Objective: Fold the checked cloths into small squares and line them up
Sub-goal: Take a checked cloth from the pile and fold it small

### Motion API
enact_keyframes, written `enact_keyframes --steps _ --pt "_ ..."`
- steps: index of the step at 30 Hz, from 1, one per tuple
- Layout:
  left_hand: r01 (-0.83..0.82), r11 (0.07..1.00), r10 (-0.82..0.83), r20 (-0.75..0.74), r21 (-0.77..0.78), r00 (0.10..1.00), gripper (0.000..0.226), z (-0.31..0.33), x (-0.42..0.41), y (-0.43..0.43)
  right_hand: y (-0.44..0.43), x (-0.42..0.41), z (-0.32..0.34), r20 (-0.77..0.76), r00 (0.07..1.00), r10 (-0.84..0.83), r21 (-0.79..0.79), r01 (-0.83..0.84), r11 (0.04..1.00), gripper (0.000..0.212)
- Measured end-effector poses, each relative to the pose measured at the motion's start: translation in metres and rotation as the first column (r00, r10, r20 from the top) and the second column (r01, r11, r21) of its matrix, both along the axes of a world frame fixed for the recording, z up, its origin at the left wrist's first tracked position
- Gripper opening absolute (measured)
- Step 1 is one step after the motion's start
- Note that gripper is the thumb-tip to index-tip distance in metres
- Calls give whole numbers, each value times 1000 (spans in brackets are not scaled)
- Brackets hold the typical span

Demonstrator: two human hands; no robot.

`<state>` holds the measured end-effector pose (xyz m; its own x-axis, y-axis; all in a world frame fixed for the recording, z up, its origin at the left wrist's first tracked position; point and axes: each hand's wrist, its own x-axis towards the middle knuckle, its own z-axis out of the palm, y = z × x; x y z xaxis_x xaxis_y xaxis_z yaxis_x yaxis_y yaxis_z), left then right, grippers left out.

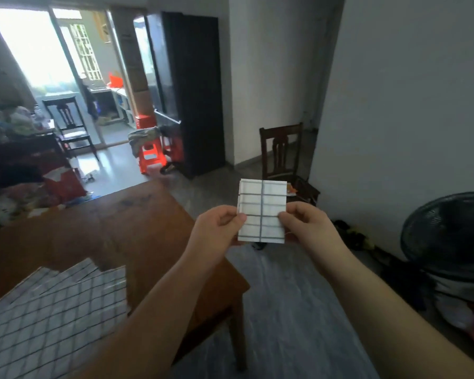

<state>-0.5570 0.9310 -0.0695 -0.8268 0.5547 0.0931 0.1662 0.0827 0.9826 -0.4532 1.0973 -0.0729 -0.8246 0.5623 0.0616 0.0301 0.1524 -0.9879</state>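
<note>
Folded checked cloth [262, 211] upright, pinched by left hand [221, 225], right hand [304, 220]

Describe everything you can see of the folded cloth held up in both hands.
The folded cloth is a small white rectangle of soft-looking fabric crossed by dark grid lines. It is held upright in the air past the table corner, taller than wide. The left hand pinches its left edge, the right hand its right edge.
</note>
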Motion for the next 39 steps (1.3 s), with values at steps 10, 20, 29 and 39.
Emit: enact_keyframes --steps 10,20,29,39 --pt "101 995 -100 104 -3 990 10 -17 -6 260 240 14 -19 114 980 -163 35 160 986 8" --pt "75 996 -63 189 -58 980 10 -53 -110 393 371 -90 -47 184 957 -226 53 220 974 6" --pt "-89 996 88 247 -6 965 9 -68 -321 458 449 -316 -54 189 975 -119 107 100 989 11" --pt "-332 943 313 250 35 916 8 -50 -515 462 470 -544 -44 112 987 117 41 -122 992 1"
